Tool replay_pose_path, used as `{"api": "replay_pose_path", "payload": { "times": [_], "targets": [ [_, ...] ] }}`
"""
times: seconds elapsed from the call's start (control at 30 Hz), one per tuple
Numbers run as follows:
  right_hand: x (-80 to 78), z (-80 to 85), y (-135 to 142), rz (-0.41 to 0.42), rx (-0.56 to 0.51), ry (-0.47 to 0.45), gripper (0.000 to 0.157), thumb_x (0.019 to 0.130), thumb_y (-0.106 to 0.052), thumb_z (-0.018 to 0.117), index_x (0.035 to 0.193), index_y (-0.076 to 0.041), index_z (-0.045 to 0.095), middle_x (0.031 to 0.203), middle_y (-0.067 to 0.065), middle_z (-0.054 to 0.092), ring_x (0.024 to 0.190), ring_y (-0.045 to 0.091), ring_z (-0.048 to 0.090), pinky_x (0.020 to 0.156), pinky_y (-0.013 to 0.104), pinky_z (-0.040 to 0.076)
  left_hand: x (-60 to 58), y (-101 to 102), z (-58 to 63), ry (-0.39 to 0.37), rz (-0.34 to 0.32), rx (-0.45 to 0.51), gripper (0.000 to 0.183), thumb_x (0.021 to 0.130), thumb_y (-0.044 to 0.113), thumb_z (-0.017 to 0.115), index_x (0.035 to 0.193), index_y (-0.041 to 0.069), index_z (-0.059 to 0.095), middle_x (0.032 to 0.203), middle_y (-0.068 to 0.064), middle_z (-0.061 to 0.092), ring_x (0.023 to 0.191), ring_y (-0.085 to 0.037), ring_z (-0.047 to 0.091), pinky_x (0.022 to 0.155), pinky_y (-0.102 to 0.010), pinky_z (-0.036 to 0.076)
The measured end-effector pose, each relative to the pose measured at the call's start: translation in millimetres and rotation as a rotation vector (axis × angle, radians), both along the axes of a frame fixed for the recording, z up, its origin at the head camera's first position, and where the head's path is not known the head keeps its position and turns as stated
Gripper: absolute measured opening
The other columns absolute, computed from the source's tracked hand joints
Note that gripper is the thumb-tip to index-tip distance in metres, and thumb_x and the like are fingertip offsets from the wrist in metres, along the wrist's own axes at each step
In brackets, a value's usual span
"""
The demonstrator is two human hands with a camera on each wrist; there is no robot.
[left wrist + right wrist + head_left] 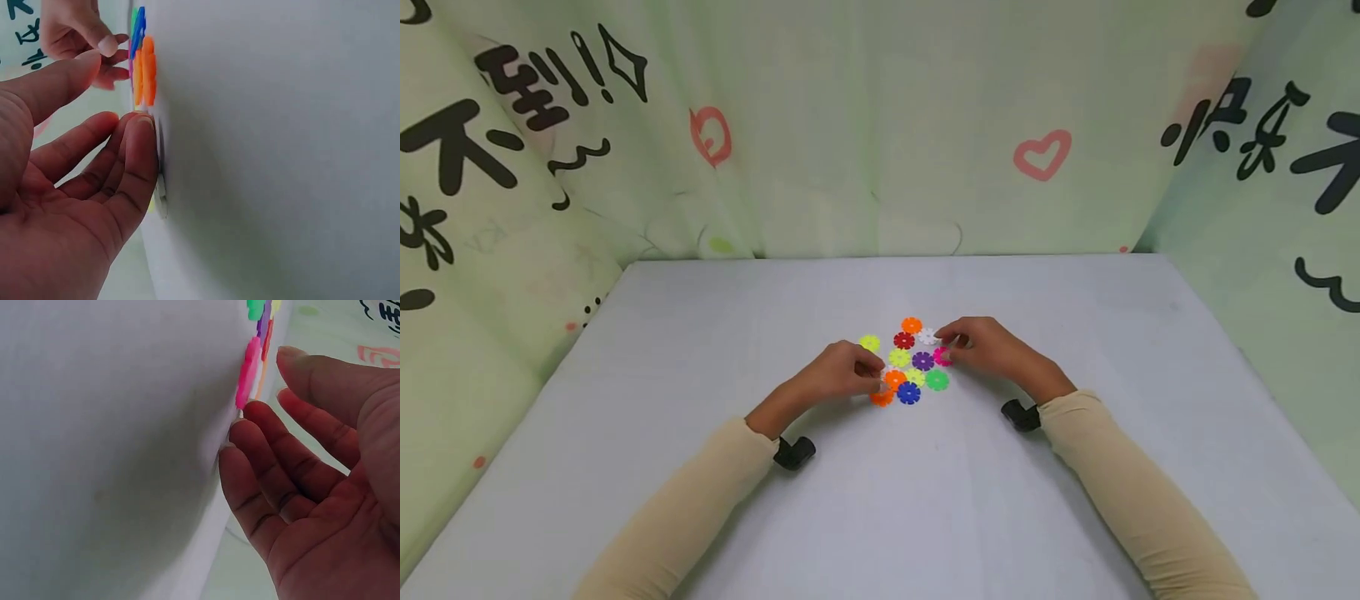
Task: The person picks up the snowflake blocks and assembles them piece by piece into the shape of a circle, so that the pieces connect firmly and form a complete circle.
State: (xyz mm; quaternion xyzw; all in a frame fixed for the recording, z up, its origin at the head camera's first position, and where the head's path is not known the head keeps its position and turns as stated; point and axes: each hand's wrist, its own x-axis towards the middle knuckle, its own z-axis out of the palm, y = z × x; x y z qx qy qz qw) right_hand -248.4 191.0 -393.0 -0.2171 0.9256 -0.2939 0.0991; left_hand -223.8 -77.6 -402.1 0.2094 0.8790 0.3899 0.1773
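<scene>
Colourful notched plastic discs lie in a loose group mid-table. My left hand [842, 371] is at the group's left side, beside an orange disc [894, 380] and a lower orange disc [882, 398]. In the left wrist view its thumb stands apart from the loosely bent fingers, whose tips rest by a whitish disc [161, 194], partly hidden. On the other side, my right hand [988, 346] has its fingertips at a pink disc [249, 374] and a white disc [927, 336]. Its thumb is also apart, and nothing is pinched.
Blue [908, 392], green [937, 380], purple [922, 361], red [904, 340] and yellow discs [869, 342] lie between and around the hands. The white table [880, 517] ends at a pale green printed curtain [865, 125] behind and at both sides.
</scene>
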Motion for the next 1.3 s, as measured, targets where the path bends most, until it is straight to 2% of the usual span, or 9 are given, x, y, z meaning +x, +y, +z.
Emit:
{"api": "replay_pose_path", "payload": {
  "times": [0.23,0.47,0.8,1.17,1.3],
  "targets": [
    [-0.2,-6.2,-3,0.019,0.049,-0.004,0.034,0.087,-0.007,0.073,0.12,-0.002,0.067,0.098,0.007,0.06,0.084,0.021,0.051,0.074,0.032,0.046,3.4,6,-3.6,0.056,-0.068,-0.069,0.036,0.079,0.01,0.081,0.113,0.001,0.07,0.09,0.0,0.063,0.082,-0.017,0.056,0.072,-0.024,0.05],
    [2.0,-1.9,-4,-0.018,0.096,-0.027,0.029,0.087,-0.008,0.073,0.115,-0.003,0.068,0.1,0.008,0.057,0.087,0.023,0.05,0.075,0.033,0.046,8.9,11,-2.7,0.117,-0.106,-0.142,0.036,0.08,0.011,0.082,0.112,0.0,0.069,0.091,-0.001,0.06,0.085,-0.017,0.054,0.075,-0.025,0.049],
    [1.3,-2.2,-6,-0.018,0.059,-0.082,0.024,0.087,-0.007,0.073,0.108,-0.005,0.062,0.093,0.007,0.058,0.087,0.024,0.052,0.077,0.034,0.048,15.0,15,-0.1,0.072,-0.033,-0.177,0.045,0.08,0.011,0.081,0.119,-0.001,0.063,0.091,-0.003,0.056,0.086,-0.018,0.052,0.076,-0.025,0.049],
    [0.9,-2.3,-4,-0.021,0.043,-0.088,0.023,0.087,-0.007,0.073,0.108,-0.005,0.064,0.093,0.007,0.06,0.088,0.024,0.054,0.079,0.035,0.05,20.7,20,4.9,0.058,0.015,-0.221,0.031,0.081,0.01,0.08,0.108,-0.001,0.069,0.093,-0.004,0.061,0.087,-0.02,0.055,0.081,-0.03,0.051],
    [0.0,-2.7,-4,-0.02,0.041,-0.086,0.023,0.087,-0.007,0.073,0.108,-0.005,0.064,0.093,0.007,0.059,0.088,0.024,0.054,0.078,0.034,0.049,21.1,21,6.2,0.063,0.014,-0.226,0.032,0.081,0.01,0.08,0.109,-0.002,0.07,0.09,-0.004,0.06,0.084,-0.02,0.054,0.076,-0.028,0.05]
  ]
}}
